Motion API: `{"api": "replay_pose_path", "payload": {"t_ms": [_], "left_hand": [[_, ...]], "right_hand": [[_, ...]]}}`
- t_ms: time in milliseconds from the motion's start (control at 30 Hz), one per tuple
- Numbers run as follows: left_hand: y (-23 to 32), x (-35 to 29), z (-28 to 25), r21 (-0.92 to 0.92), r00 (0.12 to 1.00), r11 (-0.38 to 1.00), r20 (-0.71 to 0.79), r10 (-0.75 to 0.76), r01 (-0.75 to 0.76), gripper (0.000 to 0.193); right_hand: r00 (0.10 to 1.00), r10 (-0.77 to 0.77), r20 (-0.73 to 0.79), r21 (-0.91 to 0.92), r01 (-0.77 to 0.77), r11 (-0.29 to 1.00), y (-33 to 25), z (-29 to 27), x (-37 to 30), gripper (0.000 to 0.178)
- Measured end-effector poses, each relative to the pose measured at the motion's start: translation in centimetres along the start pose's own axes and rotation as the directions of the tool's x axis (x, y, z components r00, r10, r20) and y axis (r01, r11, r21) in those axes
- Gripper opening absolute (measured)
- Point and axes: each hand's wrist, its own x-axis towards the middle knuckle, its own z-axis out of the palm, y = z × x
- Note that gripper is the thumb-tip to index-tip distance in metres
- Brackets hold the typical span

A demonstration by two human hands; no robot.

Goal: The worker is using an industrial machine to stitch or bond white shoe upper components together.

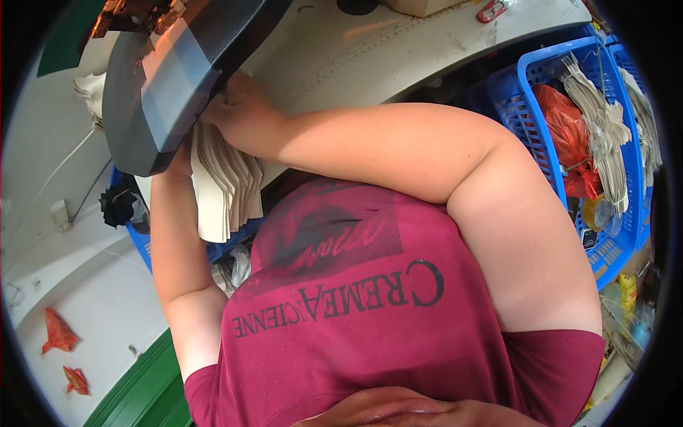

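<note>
Two hands are working beside the dark machine head (pixel 178 92) in the head view. Right of it, the right hand (pixel 245 114) is curling its fingers; its hold I cannot tell. The left hand (pixel 182 161) is mostly hiding behind it, its opening unclear. Below its edge, the pale layered stack (pixel 224 185) is hanging. Probably layers are being handled; the next move is seemingly requiring steady alignment.

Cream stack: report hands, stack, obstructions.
Right hand at cream stack, grip unclear. Left hand mostly hidden. Stack layers fanned. Dark casing partly blocks view.
</note>
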Motion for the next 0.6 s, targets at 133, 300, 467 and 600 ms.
{"api": "replay_pose_path", "payload": {"t_ms": [133, 300, 467, 600], "left_hand": [[-0.6, 2.3, 0.5, -0.022, 0.993, 0.996, 0.081, -0.081, 0.083, 0.051], [-1.3, 3.9, -0.5, -0.081, 0.979, 0.981, 0.125, -0.164, 0.175, 0.052], [-1.6, 2.5, -0.9, -0.137, 0.953, 0.956, 0.196, -0.230, 0.259, 0.053], [-1.8, 1.4, -3.3, -0.177, 0.924, 0.929, 0.271, -0.271, 0.324, 0.053]], "right_hand": [[0.989, 0.009, 0.146, 0.134, -0.029, 0.991, 0.1, 1.1, 0.3, 0.071], [0.775, 0.392, 0.496, 0.169, -0.529, 0.832, -5.6, -4.9, 0.7, 0.052], [0.727, 0.618, 0.299, 0.287, -0.687, 0.668, -6.7, -7.0, -1.8, 0.071], [0.429, 0.752, 0.500, -0.035, -0.858, 0.512, -10.5, -8.0, -5.2, 0.073]]}}
